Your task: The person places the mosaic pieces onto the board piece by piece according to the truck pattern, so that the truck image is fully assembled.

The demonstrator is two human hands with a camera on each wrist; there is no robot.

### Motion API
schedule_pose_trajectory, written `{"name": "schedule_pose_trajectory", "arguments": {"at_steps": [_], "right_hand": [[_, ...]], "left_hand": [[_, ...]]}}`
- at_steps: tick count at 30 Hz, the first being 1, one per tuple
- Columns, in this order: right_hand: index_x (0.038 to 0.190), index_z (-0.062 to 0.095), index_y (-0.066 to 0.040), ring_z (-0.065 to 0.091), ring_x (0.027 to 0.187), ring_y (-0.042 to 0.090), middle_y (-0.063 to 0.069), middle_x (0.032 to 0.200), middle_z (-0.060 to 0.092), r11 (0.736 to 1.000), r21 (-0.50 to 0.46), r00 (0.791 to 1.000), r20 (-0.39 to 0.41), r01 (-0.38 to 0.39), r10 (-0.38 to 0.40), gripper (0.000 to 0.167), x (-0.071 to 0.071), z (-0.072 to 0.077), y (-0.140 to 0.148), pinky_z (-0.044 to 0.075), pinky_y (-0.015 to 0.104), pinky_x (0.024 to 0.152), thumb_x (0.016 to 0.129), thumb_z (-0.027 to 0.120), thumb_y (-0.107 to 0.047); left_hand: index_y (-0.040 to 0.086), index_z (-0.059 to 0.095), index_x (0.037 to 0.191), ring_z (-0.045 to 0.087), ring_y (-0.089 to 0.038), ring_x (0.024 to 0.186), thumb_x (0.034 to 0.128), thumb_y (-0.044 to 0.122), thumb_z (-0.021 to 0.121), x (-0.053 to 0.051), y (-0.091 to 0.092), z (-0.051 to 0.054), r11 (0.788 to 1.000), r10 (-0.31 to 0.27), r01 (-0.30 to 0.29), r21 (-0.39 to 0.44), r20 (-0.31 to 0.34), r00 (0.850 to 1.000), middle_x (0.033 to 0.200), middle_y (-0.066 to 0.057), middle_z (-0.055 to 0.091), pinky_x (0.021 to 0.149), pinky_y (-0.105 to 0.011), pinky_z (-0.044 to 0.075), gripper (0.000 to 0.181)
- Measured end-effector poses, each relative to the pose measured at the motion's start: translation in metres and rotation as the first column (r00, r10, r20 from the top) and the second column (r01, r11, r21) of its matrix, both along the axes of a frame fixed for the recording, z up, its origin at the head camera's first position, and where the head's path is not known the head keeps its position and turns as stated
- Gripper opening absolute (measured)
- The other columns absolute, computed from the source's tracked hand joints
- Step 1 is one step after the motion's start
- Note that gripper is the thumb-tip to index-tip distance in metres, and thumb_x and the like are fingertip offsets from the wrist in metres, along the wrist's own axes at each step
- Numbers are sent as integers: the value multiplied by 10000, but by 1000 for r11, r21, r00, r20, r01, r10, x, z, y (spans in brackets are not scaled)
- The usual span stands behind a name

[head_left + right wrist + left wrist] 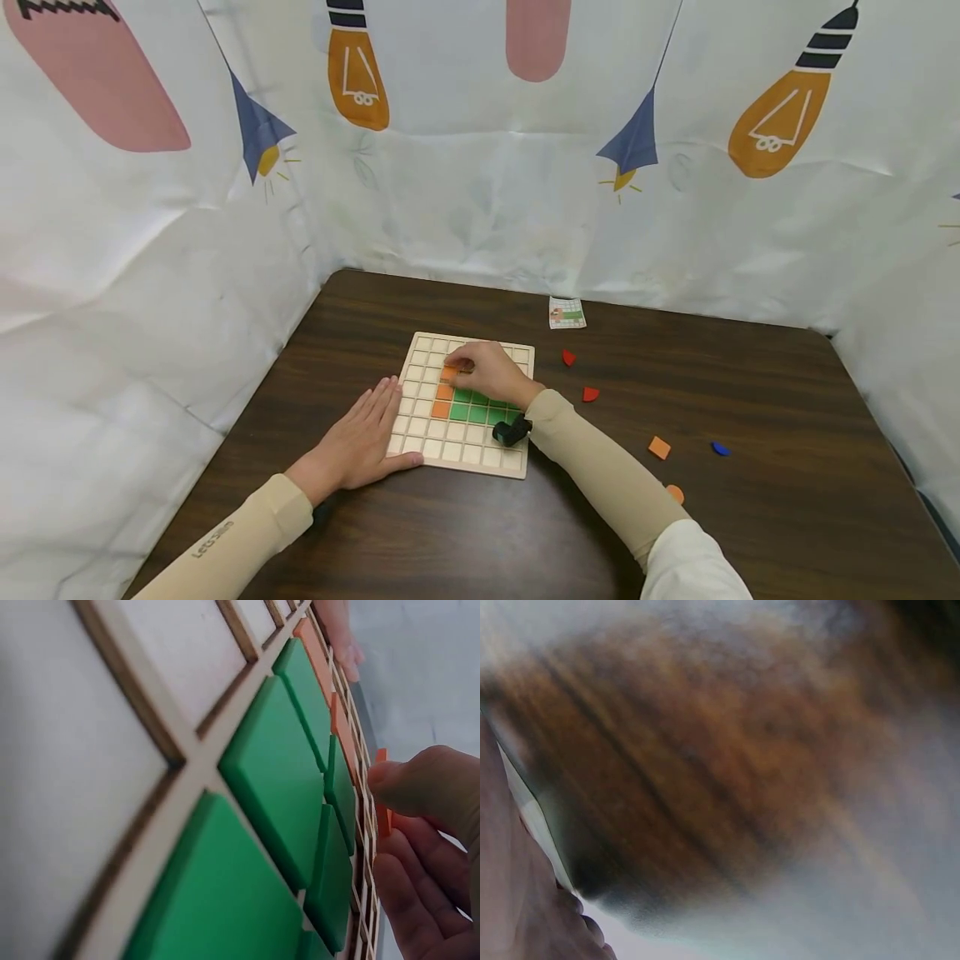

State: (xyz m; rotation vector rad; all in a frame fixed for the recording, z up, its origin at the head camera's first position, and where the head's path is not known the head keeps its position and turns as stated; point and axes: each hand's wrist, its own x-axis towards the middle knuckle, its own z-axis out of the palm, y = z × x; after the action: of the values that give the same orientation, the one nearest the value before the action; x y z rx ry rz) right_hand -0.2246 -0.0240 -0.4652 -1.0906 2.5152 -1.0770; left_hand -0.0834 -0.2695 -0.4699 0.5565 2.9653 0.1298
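The right hand (pixel 493 372) pinches an orange tile (pixel 385 814) over the grid board (pixel 453 452), toward the table's (pixel 405 542) left edge. The left hand (pixel 356 443), fingers straight, touches the board.

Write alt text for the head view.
A person's right hand pinches an orange tile over a pale wooden grid board partly filled with green square tiles and orange square tiles; the left hand rests at its left edge. Two flat red pieces lie right of the board on a brown table.
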Motion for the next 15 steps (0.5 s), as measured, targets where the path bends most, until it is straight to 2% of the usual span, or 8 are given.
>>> {"name": "schedule_pose_trajectory", "arguments": {"at_steps": [15], "right_hand": [[1287,729,-94,722,1055,185,62,1187,761,997,78,1000,-20,-12,13,326,0,3,-2,593,300,904,972,730,-178]], "left_hand": [[-68,208,1619,189,-399,1620,935,775,498,0,1,1,1000,5,-5,6,16,1000,1726,-244,169,1299,-560,258,1124]]}}
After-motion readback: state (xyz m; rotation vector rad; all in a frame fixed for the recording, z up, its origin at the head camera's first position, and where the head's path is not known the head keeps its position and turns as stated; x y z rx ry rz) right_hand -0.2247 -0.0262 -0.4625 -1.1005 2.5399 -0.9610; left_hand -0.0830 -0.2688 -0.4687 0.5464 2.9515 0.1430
